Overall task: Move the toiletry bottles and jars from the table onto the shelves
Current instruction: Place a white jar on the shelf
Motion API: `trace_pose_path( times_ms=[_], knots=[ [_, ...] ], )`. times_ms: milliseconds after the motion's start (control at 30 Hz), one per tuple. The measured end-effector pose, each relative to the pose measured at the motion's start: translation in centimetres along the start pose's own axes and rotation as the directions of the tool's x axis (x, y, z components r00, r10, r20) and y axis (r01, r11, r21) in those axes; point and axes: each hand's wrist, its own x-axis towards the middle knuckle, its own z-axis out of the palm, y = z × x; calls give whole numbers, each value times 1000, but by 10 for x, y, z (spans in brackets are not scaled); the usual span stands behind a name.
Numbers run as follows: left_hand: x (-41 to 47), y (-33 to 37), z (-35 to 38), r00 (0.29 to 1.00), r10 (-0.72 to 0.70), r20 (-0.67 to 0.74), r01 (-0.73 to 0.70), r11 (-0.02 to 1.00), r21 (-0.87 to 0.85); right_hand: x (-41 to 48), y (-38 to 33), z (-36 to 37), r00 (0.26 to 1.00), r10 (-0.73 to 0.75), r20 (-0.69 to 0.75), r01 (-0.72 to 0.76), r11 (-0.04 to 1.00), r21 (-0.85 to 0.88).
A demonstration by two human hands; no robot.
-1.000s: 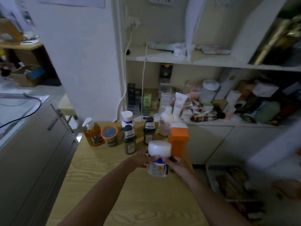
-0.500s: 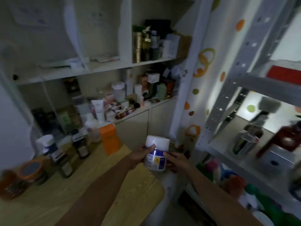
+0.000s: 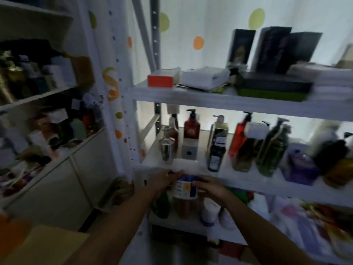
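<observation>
Two hands clasp one white-lidded jar (image 3: 185,181): the left hand (image 3: 164,179) curls round its left side under the lid, and the right hand (image 3: 208,188) grips the blue-and-white label from the right. The jar is upright in the air at the front edge of the rack's middle shelf (image 3: 229,175), near its left end, before a silver bottle (image 3: 167,147) and pump bottles (image 3: 192,125). The table (image 3: 47,243) corner shows lower left.
</observation>
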Motion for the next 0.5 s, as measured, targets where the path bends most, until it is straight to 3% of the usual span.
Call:
trace_pose_path(
  times_ms=[267,367,500],
  knots=[
    [52,7,207,924,-30,382,12,999,49,-122,24,-180,967,-34,-253,56,995,79],
    [53,2,298,894,-50,446,59,998,-6,-170,46,-247,935,-28,-353,66,993,96],
    [49,3,412,885,-23,464,-23,995,93,-243,67,-320,887,-22,-460,99,985,143]
  ],
)
